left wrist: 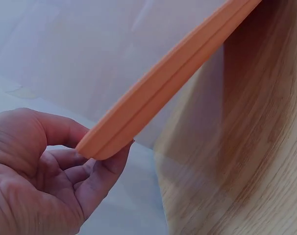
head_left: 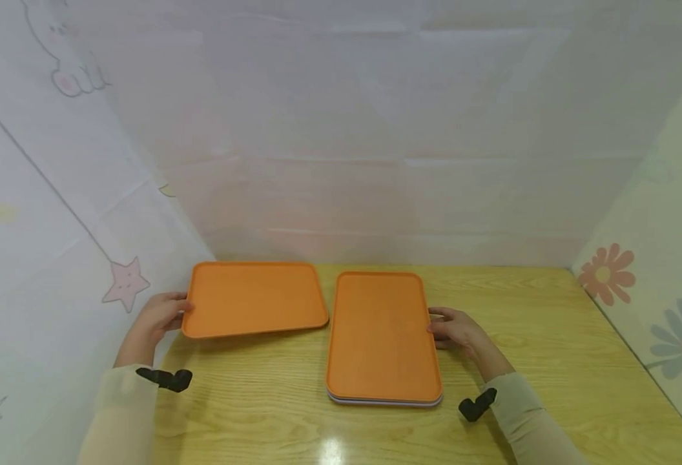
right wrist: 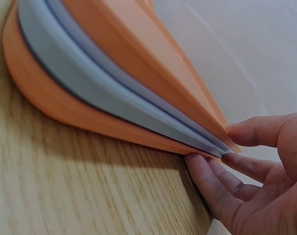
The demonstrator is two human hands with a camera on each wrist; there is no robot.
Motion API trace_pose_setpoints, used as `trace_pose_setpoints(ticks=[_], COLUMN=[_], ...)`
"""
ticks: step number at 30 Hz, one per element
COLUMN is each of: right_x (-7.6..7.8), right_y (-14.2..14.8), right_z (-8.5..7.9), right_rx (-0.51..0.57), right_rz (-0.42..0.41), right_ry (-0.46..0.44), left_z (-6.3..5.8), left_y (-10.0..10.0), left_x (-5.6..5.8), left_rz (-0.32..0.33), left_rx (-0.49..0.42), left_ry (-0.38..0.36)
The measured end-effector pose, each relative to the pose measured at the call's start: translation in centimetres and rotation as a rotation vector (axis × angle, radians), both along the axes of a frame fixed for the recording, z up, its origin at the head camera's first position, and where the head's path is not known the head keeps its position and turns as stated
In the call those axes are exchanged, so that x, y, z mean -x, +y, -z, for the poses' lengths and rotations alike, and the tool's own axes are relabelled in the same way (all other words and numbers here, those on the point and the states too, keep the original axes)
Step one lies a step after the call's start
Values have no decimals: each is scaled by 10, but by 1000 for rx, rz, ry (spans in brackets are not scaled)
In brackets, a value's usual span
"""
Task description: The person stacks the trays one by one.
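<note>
- Trays fill the middle of the head view: a single orange tray sits left of centre, lying crosswise, and a stack of trays sits just right of centre, lying lengthwise toward you.
- Your left hand is at the left short edge of the single orange tray; in the left wrist view the thumb lies over the rim and the fingers curl beneath it, so the hand is clamped on that edge.
- That tray's gripped end looks lifted off the wooden table; the wrist view shows a gap of shadow under it, with the tray slanting from lower left to upper right of the frame.
- Your right hand is at the right long edge of the stack, about midway along it.
- In the right wrist view your thumb rests on the top orange tray's rim and your fingertips sit under the edge, pinching the stack.
- The stack shows layers there: orange on top, a grey-blue tray beneath, and another orange tray at the bottom, resting on the table.
- The two tray groups lie near each other, a narrow strip of table between them.
- Pale printed sheets wall in the table at the back and both sides.
</note>
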State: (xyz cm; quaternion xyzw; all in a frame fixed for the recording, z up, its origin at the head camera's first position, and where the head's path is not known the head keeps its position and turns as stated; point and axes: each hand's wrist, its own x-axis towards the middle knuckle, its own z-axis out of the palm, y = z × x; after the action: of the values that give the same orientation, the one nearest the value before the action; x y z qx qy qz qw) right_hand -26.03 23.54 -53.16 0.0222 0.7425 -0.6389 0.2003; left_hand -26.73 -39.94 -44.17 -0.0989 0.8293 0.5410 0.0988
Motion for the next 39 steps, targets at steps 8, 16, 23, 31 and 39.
trace_pose_setpoints(ticks=[8,16,23,31,39], right_x=[-1,-12,-22,-32,-43], right_y=[0,-1,-4,-23,-50], right_z=[-1,-11,-24,-27,-28], right_rx=[1,-52,25,203,390], right_rz=[15,113,126,64,76], right_ry=[-5,112,144,96,27], left_z=[-13,-16,-7,0,3], left_y=[5,25,54,89,125], left_x=[-16,-28,-35,-47,-52], left_rz=[-52,-48,-50,-42,-39], left_rx=[-139,-294,-365,-445,-514], left_ry=[40,87,127,147,155])
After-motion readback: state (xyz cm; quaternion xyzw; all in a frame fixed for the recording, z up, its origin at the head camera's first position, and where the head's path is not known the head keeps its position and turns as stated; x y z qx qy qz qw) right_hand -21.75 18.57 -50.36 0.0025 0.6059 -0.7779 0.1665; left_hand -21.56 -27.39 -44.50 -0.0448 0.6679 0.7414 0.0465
